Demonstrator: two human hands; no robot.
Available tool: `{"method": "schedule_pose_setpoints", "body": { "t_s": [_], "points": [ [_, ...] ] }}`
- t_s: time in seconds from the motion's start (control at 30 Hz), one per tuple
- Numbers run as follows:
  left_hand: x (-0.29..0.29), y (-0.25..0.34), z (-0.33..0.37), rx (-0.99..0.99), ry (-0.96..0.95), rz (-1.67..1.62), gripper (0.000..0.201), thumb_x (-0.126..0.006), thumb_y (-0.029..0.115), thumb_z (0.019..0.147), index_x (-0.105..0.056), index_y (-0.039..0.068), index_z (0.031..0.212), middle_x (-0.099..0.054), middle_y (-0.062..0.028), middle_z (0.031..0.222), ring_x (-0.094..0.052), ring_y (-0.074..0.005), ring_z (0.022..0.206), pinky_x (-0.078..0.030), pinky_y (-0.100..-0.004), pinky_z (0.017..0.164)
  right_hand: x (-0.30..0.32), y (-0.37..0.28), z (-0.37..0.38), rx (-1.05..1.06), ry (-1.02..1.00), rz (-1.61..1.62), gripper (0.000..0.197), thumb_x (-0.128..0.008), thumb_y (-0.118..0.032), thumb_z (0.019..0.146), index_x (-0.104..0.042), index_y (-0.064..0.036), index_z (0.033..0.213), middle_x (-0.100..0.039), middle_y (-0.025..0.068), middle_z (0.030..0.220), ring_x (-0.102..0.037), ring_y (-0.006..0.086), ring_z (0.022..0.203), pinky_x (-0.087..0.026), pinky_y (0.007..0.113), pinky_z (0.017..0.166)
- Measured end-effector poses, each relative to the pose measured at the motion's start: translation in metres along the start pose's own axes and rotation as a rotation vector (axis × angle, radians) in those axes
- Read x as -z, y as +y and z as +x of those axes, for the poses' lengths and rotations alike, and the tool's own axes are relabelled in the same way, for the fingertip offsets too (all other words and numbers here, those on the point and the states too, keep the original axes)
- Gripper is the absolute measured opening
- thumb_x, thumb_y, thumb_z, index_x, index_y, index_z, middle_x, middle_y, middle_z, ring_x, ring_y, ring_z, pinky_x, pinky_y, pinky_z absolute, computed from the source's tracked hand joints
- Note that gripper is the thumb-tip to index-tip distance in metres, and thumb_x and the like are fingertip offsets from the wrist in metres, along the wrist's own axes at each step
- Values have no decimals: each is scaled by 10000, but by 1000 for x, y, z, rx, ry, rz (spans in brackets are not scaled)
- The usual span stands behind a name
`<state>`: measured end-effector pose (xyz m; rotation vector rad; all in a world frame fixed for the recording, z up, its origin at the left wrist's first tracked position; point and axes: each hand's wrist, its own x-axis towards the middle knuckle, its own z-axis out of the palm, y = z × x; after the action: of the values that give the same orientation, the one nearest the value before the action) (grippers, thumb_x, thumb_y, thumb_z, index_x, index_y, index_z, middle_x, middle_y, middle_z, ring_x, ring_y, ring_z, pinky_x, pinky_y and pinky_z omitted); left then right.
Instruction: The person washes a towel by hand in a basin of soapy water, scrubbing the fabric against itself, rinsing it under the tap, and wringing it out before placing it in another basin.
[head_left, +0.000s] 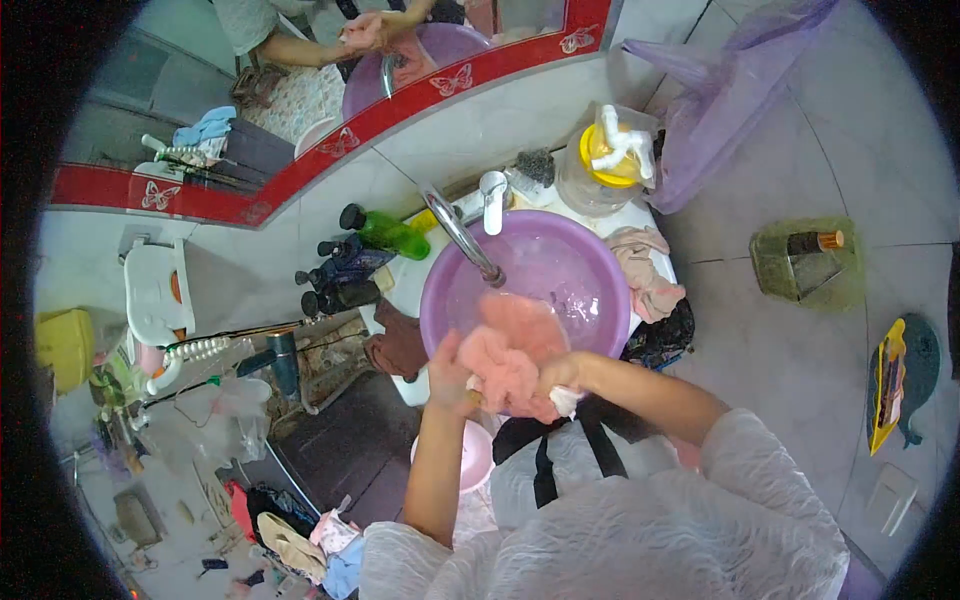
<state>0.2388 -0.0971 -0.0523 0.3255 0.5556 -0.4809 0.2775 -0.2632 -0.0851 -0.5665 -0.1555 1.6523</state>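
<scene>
We have both hands on a salmon-pink cloth [505, 365], bunched over the front part of a purple plastic basin [437, 270]. Left hand [452, 378] grips the cloth's left edge, fingers partly blurred; right hand [562, 376] is clenched on its right end. A small white piece [564, 402] pokes out under the right hand; we can't tell if it's fabric or soap. The cloth's flatter flap spreads toward the water [575, 280]; can't tell if it touches. Chrome spout [460, 232] arcs over the basin's rim, lever handle [494, 200] just behind it.

Around the basin: brown cloth [397, 342] draped over the counter edge at left, beige cloth [645, 272] bunched at right. Green bottle [392, 235] lies tilted in view behind left, dark bottles [345, 296] beside it. Behind right, we see a clear jar [592, 192] with yellow lid [592, 160] and white plastic pipe fitting [622, 148] on top, near a purple plastic bag [720, 110]. Pale pink basin [472, 458] sits lower, below the left forearm side. Red-framed mirror [350, 125] up top reflects the hands and basin.
</scene>
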Motion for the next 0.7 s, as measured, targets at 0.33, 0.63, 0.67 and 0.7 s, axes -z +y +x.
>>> {"method": "schedule_pose_setpoints", "body": {
  "t_s": [0.33, 0.63, 0.67, 0.7],
  "points": [
    [-11, -47, 37, -56, -639, -278, 458, -460, 457, 843, -502, 3, 798, -517, -115, 749, -488, -232, 696, -408, -328, 633, -30, 22, 10, 225, 175, 448, 207, -666, -178, 634, -564, -59, 770, -532, 4, 654, -489, 89, 580, -363, 235, 499],
    [14, -7, 39, -187, -266, 9, 382, -472, 357, 862, -486, 22, 680, -483, -69, 624, -441, -167, 561, -373, -293, 504, -20, 32, 19, 103, 362, 484, 175, -650, -164, 645, -570, -70, 769, -510, -6, 629, -461, 73, 550, -331, 225, 473],
    [26, 3, 36, -207, -68, 263, 335, -486, 298, 866, -507, 14, 689, -506, -59, 627, -462, -153, 563, -381, -285, 510, -17, 30, 24, 100, 387, 446, 171, -649, -162, 646, -571, -71, 769, -507, -7, 627, -458, 71, 547, -327, 224, 470],
    [35, 9, 34, -220, 132, 518, 290, -500, 238, 870, -527, 6, 698, -528, -49, 631, -483, -139, 565, -388, -276, 516, -14, 29, 32, 108, 407, 391, 168, -647, -160, 648, -572, -72, 769, -505, -8, 624, -455, 69, 544, -324, 222, 467]
  ]
}}
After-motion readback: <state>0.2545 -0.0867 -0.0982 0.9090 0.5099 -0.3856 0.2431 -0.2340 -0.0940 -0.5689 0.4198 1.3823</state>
